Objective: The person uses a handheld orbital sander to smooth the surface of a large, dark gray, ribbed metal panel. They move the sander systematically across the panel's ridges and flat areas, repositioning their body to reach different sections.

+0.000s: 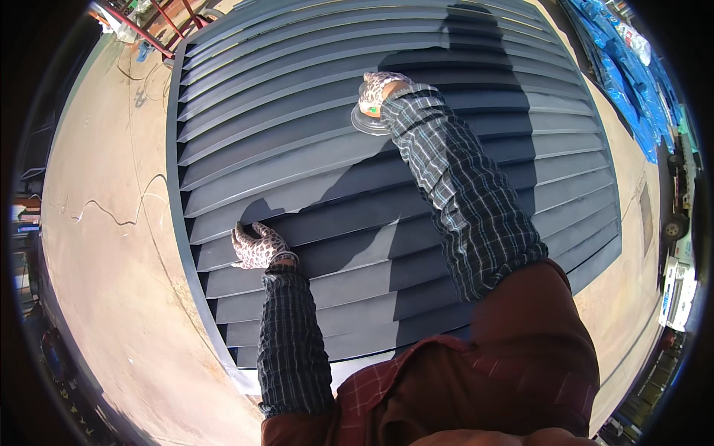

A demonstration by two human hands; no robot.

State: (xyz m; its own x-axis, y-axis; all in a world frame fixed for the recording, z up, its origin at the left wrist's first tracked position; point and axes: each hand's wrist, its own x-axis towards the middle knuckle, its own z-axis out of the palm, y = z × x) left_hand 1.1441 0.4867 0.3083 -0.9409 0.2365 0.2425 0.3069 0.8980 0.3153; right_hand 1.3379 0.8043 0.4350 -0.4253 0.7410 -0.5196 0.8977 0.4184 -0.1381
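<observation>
Head view: gloved hands on a large grey louvred panel (312, 111) lying on pale ground (104, 245).
Left hand (256, 247): patterned glove, fingers spread flat, pressing on a slat near the panel's left edge, gripping nothing.
Right hand (379, 91): fingers curled around a clear round disc tool (366, 119), pressed against an upper slat.
Around: blue tarp (621, 82) far right, red metal frame (152, 26) top left, thin cable (111, 212) on the ground.
In the way: checked sleeves and body shadow across the middle slats.
Panel: overlapping dark grey slats, sunlit left, shaded right.

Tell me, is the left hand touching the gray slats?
Touching. The head view shows the gloved left hand pressed flat on the gray slats.
</observation>
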